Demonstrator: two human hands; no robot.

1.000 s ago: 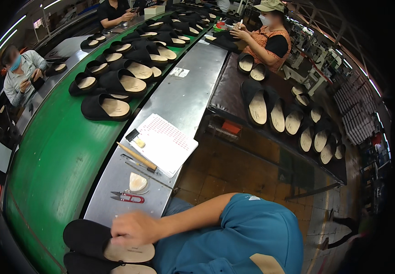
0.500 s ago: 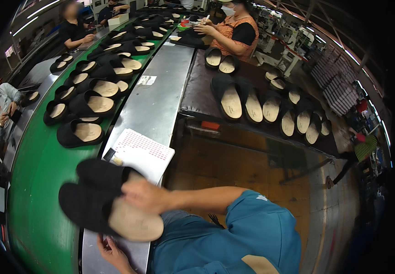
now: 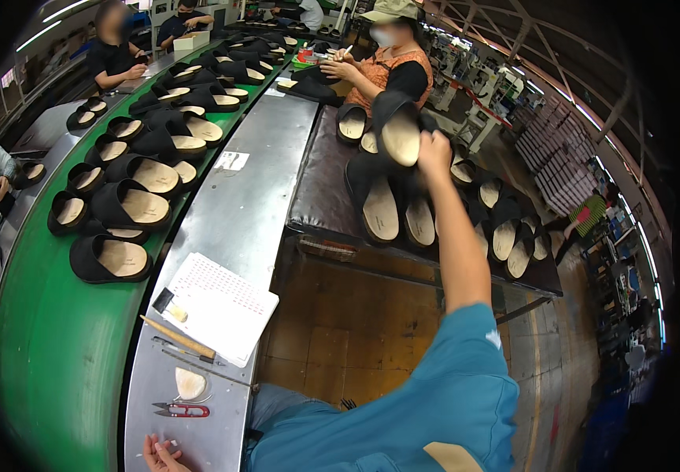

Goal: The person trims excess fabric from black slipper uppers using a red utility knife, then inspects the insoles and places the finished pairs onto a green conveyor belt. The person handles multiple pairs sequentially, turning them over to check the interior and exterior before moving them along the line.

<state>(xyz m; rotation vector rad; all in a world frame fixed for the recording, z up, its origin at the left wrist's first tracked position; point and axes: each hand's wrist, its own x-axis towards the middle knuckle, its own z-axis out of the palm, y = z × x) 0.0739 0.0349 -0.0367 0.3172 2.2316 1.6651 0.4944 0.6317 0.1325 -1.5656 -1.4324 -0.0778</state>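
My right hand (image 3: pixel 435 155) is stretched far forward, closed on a pair of black slip-on slippers. The nearer slipper (image 3: pixel 400 140) shows its beige insole; the other is mostly hidden behind my fingers. They hang over the dark brown padded table (image 3: pixel 316 193), above other slippers that stand there in rows. At the lower edge my left hand (image 3: pixel 164 454) rests empty on the metal ledge (image 3: pixel 234 228), its fingers loosely curled and apart. Red-handled thread snips (image 3: pixel 185 410) lie just beyond it, with a whitish rounded pad (image 3: pixel 190 384) close by.
Black slippers (image 3: pixel 131 204) crowd the green conveyor belt (image 3: pixel 53 338) on the left. On the ledge lie a sheet of small red marks (image 3: pixel 222 303), a wooden stick (image 3: pixel 176 337) and a pen (image 3: pixel 182 351). A co-worker in an orange apron (image 3: pixel 415 67) stands beyond the brown table.
My right hand has carried the slippers from above the ledge forward and right, over the brown table. The snips and tools they covered now show. My left hand is lower in view.
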